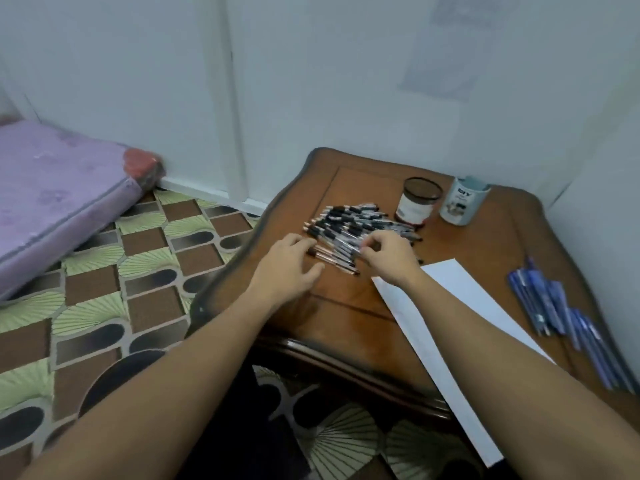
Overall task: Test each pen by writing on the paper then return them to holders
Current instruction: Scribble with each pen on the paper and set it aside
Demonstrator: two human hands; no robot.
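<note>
While your left hand (294,261) rests flat on the heap of black-gripped clear pens (349,220), your right hand (388,254) seems to pinch one; two cylindrical holders (417,202) stand behind, one white paper sheet (422,334) beside.

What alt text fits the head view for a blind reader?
A left hand rests on a pile of black pens on a wooden table; the right hand pinches at it. A brown holder, a white holder, paper and blue pens sit nearby.

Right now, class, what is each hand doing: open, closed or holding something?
Left hand: open, fingers resting on the black pen pile.
Right hand: closed, fingers pinching a pen from that pile.
</note>
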